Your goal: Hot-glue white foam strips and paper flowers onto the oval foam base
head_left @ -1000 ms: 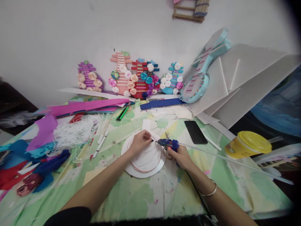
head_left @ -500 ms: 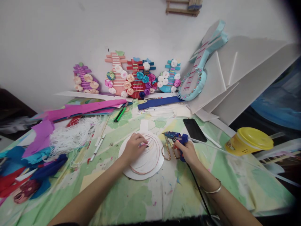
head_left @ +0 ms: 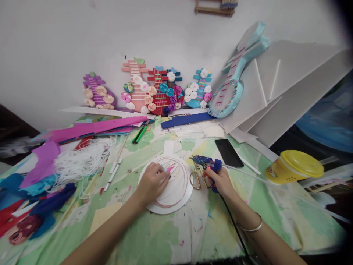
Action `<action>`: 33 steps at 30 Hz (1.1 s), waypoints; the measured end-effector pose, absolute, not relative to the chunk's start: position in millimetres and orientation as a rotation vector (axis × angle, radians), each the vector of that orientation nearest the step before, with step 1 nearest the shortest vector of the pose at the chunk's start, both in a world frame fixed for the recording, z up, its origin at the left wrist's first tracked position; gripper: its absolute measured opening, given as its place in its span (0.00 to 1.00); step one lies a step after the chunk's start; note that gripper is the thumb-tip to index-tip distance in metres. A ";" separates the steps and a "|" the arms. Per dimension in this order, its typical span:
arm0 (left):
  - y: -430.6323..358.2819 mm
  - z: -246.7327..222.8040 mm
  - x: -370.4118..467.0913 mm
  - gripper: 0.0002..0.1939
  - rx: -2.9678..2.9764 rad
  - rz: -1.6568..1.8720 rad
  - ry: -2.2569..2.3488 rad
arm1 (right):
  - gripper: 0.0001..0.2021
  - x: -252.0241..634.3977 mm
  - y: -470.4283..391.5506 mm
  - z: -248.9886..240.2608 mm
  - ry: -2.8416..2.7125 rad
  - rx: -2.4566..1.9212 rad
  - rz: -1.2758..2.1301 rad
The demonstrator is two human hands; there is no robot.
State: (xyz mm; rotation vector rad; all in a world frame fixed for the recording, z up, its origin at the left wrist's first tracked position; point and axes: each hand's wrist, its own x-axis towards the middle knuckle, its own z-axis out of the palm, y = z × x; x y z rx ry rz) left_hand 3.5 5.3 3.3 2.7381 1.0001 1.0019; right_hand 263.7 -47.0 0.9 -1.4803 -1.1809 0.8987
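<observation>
My left hand (head_left: 153, 182) rests on a round white board cutout (head_left: 183, 200) with a straight neck and reddish lines drawn in rings. Its fingers are bent together, and a small pink piece (head_left: 171, 169) sticks out between thumb and forefinger. My right hand (head_left: 220, 179) is wrapped around the handle of a blue glue gun (head_left: 205, 160), its nozzle pointing left over the right side of the board. Gold-handled scissors (head_left: 195, 180) lie on the table under the gun, partly hidden by it.
Several flower-covered paper instruments (head_left: 160, 95) lean against the wall, with a light-blue one (head_left: 228, 94) at right. A phone (head_left: 228, 152), a yellow tub (head_left: 293, 167), a green cutter (head_left: 140, 133), white string (head_left: 82, 160) and coloured paper (head_left: 96, 127) lie around the cloth-covered table.
My left hand has shifted slightly left and toward me on the board, showing more of the pink piece. My right hand keeps the glue gun in nearly the same place.
</observation>
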 end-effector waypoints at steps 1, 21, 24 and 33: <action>8.7 1.0 -3.6 0.08 2.677 1.048 1.073 | 0.17 263.4 -47.5 1.4 -1.173 -1.482 0.904; 18.8 -5.6 12.6 0.15 2.636 0.784 1.601 | 0.16 267.0 -46.6 -3.9 -1.143 -1.552 0.920; 20.2 -5.0 17.4 0.10 2.652 0.670 1.673 | 0.15 266.8 -46.5 -3.7 -1.137 -1.562 0.915; 14.5 -7.6 12.1 0.05 2.688 0.560 1.679 | 0.16 272.7 -44.8 -10.5 -1.153 -1.583 0.889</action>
